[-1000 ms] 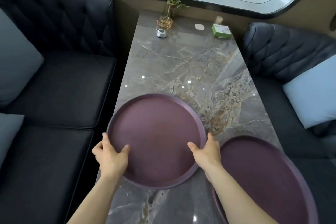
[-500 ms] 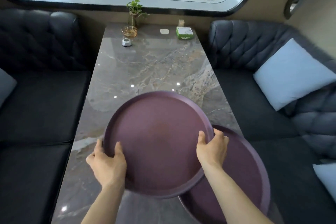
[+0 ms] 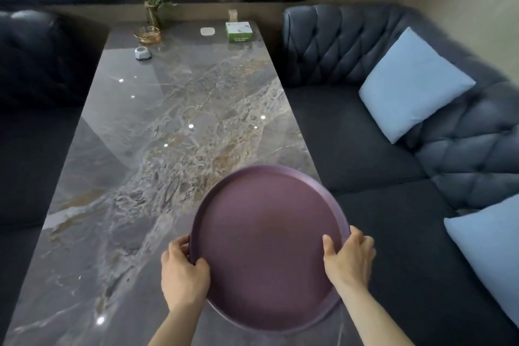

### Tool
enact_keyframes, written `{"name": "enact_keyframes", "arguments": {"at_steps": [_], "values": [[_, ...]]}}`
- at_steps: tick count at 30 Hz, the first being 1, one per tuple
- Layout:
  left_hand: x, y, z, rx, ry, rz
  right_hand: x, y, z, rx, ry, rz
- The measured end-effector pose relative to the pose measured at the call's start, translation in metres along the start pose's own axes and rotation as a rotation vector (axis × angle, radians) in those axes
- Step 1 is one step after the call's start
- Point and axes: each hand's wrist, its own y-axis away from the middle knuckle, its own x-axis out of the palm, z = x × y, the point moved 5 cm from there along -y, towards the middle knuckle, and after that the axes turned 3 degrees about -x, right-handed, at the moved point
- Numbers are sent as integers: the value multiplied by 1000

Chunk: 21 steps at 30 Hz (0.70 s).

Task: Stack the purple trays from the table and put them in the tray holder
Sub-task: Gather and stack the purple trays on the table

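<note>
From the head camera, 1 round purple tray [image 3: 266, 250] sits at the near right corner of the marble table [image 3: 157, 149], its right edge reaching out past the table's side over the dark sofa seat [image 3: 379, 177]. Whether a 2nd tray lies under it cannot be told: only a thin darker band shows along the lower rim, and the tray hides whatever is beneath.

The left hand [image 3: 184, 275] is closed on the tray's left rim, thumb over the lip and fingers curled under, out of sight. The right hand [image 3: 348, 261] grips the right rim the same way, thumb on the inner face, fingers wrapped around the outside edge. Both forearms are cut off by the bottom of the frame.

At the far end of the table stand a small plant in a glass vase [image 3: 153, 4], an amber glass dish [image 3: 147, 35], a small white faceted object [image 3: 142, 53], a flat white pad [image 3: 207, 31] and a green box [image 3: 238, 32]; the box's print is too small to read. 2 pale blue cushions [image 3: 412, 84] rest on the right sofa, the nearer cut off by the frame edge. The left sofa [image 3: 36, 70] is dark and blurred. No tray holder can be made out.
</note>
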Motion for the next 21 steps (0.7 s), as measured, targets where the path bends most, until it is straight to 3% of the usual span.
{"name": "enact_keyframes", "arguments": {"at_steps": [9,21], "values": [[20,8,9,54,-132,43,8,-16,-26,14,-20,61],[24,-6,29,-58,-111,134,13,-27,-27,-36,65,128]]}}
